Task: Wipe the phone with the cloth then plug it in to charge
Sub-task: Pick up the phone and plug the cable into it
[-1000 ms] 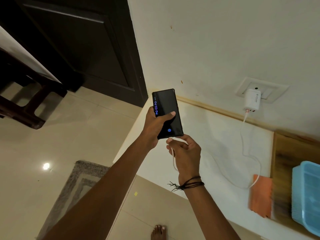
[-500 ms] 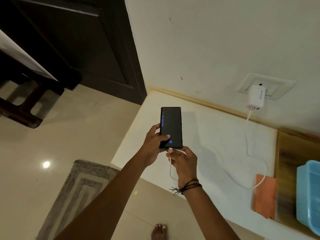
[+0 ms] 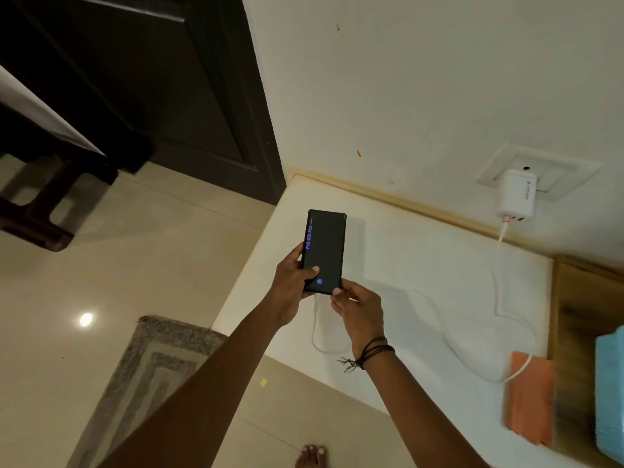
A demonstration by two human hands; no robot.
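Observation:
A black phone (image 3: pixel 325 244) with blue digits lit on its screen is held over the left part of the white counter (image 3: pixel 415 265). My left hand (image 3: pixel 293 285) grips its lower left side, thumb on the screen. My right hand (image 3: pixel 360 310) pinches the phone's bottom right corner. A white cable (image 3: pixel 499 298) is plugged into the phone's bottom edge and runs across the counter to the white charger (image 3: pixel 516 194) in the wall socket. The orange cloth (image 3: pixel 528 400) lies folded at the counter's right end, with the cable over its corner.
A light blue basket (image 3: pixel 609 396) sits on a wooden board (image 3: pixel 574 319) at the far right. A dark door (image 3: pixel 152 79) stands left of the wall. A grey rug (image 3: pixel 145 376) lies on the tiled floor, dark wooden furniture (image 3: pixel 40 211) is at the left, and my bare foot (image 3: pixel 312 456) shows below.
The phone has come down from a tilted, raised pose to just over the counter. My right hand has shifted from the cable plug to the phone's bottom right corner, with the cable now plugged in.

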